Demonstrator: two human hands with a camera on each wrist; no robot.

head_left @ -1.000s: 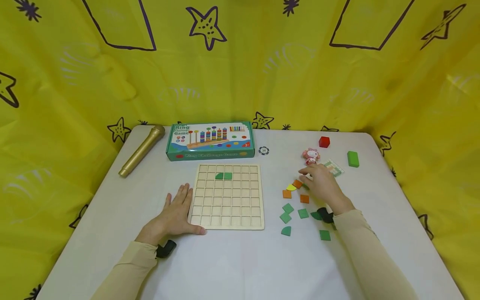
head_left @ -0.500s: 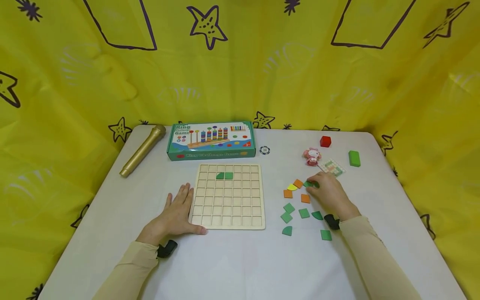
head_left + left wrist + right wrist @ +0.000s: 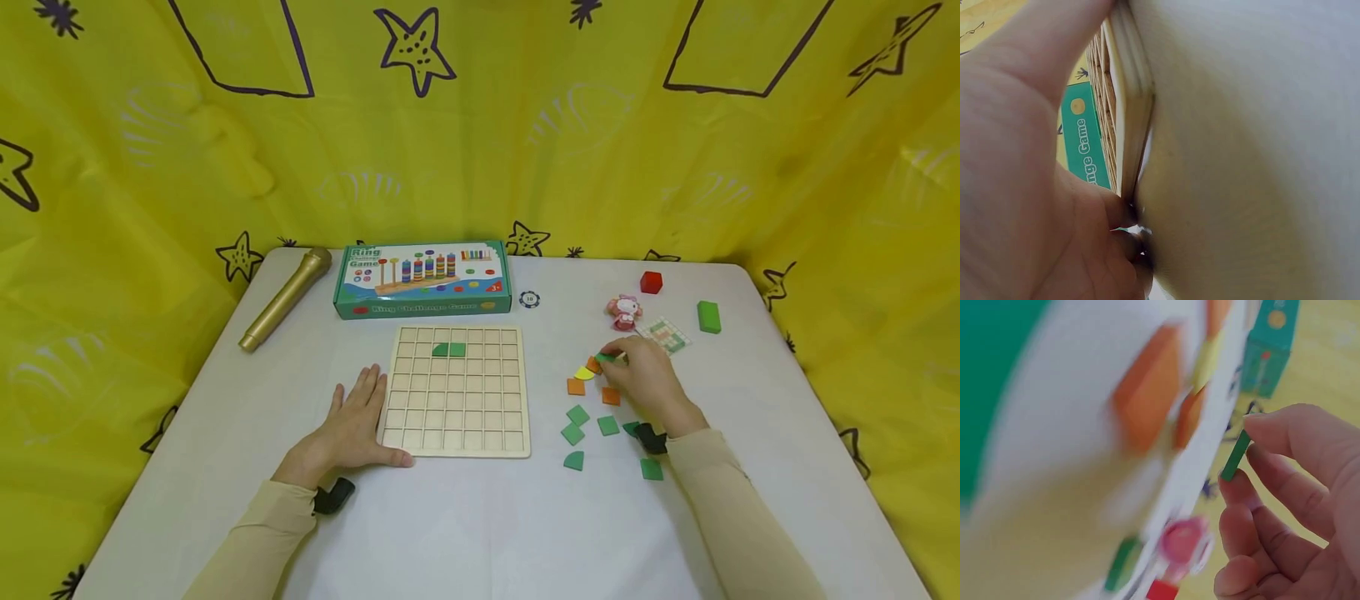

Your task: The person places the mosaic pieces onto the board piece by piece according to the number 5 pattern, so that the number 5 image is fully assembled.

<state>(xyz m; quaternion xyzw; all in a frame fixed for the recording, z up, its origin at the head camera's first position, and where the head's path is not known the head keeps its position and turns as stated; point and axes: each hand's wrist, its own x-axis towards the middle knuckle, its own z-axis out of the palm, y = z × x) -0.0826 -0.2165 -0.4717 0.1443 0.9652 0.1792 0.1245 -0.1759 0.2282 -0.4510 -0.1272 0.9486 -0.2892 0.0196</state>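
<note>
My right hand [image 3: 647, 379] pinches a thin green tile [image 3: 1235, 455] between thumb and fingertips, held up off the table in the right wrist view. Below it lie orange tiles [image 3: 611, 397] and a yellow rounded tile [image 3: 583, 374]. Flat on the table, my left hand [image 3: 347, 429] has its fingers spread along the left edge of a wooden grid board [image 3: 457, 408], the thumb at its near-left corner. Two green tiles sit side by side in an upper row of that board: a quarter-round one [image 3: 440, 351] and a square one [image 3: 457, 350].
Several green tiles [image 3: 608, 426] lie loose right of the board. Behind them stand a pink figurine [image 3: 624, 312], a patterned card [image 3: 666, 335], a red block [image 3: 651, 282] and a green block [image 3: 708, 317]. A game box [image 3: 422, 281], poker chip [image 3: 529, 299] and gold microphone [image 3: 285, 300] lie farther back.
My right hand came down to the green tile beside the orange ones, took it between thumb and fingers, and lifted it slightly leftward. My left hand stays where it was.
</note>
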